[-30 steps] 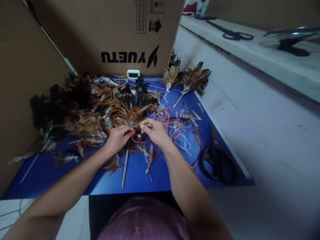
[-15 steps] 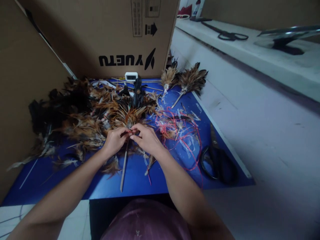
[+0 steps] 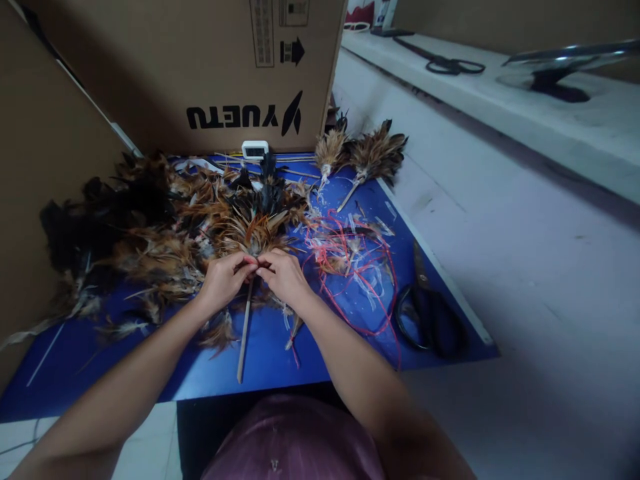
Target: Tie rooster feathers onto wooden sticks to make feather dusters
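Observation:
A feather duster (image 3: 254,230), brown and black feathers bound to a thin wooden stick (image 3: 243,343), lies in front of me with the stick's bare end pointing my way. My left hand (image 3: 223,279) is closed in a pinch at the neck, where feathers meet stick. From the other side my right hand (image 3: 286,275) pinches the same spot, its fingertips nearly touching the left ones. Whatever thin tie may be between the fingertips is hidden. Loose brown feathers (image 3: 160,257) spread left of the duster.
Tangled pink string (image 3: 345,267) lies to the right, beside black-handled scissors (image 3: 430,317). Two feather bundles (image 3: 377,153) rest at the back right. A small white digital display (image 3: 255,149) stands before a cardboard box (image 3: 240,73). Another pair of scissors (image 3: 445,63) lies on the ledge.
Both hands stay at the duster's neck, and their fingertips have drawn closer together. The whole view has shifted slightly, so everything sits a little further left.

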### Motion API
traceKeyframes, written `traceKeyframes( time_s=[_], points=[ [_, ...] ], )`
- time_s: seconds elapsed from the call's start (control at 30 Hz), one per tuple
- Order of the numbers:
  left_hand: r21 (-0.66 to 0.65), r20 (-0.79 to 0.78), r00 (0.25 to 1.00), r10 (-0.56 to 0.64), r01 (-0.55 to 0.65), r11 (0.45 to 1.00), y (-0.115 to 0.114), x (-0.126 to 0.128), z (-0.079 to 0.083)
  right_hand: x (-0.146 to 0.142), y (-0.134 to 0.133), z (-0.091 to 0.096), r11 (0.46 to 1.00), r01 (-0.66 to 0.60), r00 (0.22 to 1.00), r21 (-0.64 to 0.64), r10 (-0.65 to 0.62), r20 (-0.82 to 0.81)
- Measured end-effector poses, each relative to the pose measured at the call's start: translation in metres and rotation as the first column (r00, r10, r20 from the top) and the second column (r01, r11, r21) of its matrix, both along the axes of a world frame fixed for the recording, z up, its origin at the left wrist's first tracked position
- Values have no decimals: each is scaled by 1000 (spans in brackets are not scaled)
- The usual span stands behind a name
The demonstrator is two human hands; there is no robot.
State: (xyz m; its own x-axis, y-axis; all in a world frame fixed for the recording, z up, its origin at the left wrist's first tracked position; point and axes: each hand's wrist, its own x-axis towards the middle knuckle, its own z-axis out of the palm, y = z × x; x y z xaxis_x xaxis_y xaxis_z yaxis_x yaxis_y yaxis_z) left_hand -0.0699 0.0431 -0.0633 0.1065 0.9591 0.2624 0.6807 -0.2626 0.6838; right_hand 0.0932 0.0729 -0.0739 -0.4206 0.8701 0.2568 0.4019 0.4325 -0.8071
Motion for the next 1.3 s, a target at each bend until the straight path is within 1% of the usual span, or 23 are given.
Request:
traceKeyframes(
  time_s=[0.13, 0.27, 0.43, 0.53, 0.67, 0.77, 0.83, 0.93, 1.07, 1.2, 1.3],
  points=[
    [-66, 95, 995, -2, 8, 998, 0, 0, -2, 2, 3, -1, 1000, -14, 1000, 9, 14, -1],
    [-110, 180, 984, 18, 2, 994, 0, 1, -1, 3, 6, 0, 999, -32, 999, 40, 33, -39],
    [-166, 285, 957, 51, -4, 986, 1, -1, -2, 2, 6, 0, 997, 2, 999, 77, 2, -46],
    [-221, 374, 922, 98, -14, 975, 2, -1, 0, 1, 5, -1, 996, 7, 999, 94, -4, -37],
    [-292, 491, 850, 187, -42, 955, 4, 1, 5, -1, 6, -3, 995, 9, 998, 99, -3, -65],
    [-312, 564, 802, 196, -13, 950, 4, 1, 5, -2, 7, -5, 995, 20, 995, 93, -11, -95],
    [-322, 589, 788, 180, 25, 946, 4, -1, 4, -2, 8, -6, 996, 30, 994, 81, -21, -107],
    [-333, 586, 794, 159, 57, 941, 4, -3, 1, -2, 8, -6, 997, 36, 994, 64, -29, -110],
    [-289, 539, 833, 123, 46, 956, 3, -3, 0, -2, 8, -5, 998, 42, 994, 38, -38, -107],
    [-215, 428, 899, 92, 3, 977, 2, -3, 0, -3, 8, -4, 999, 45, 992, -27, -48, -119],
    [-161, 315, 946, 76, -26, 987, 1, -4, 1, -4, 8, -5, 997, 37, 990, -71, -47, -134]
  ],
)
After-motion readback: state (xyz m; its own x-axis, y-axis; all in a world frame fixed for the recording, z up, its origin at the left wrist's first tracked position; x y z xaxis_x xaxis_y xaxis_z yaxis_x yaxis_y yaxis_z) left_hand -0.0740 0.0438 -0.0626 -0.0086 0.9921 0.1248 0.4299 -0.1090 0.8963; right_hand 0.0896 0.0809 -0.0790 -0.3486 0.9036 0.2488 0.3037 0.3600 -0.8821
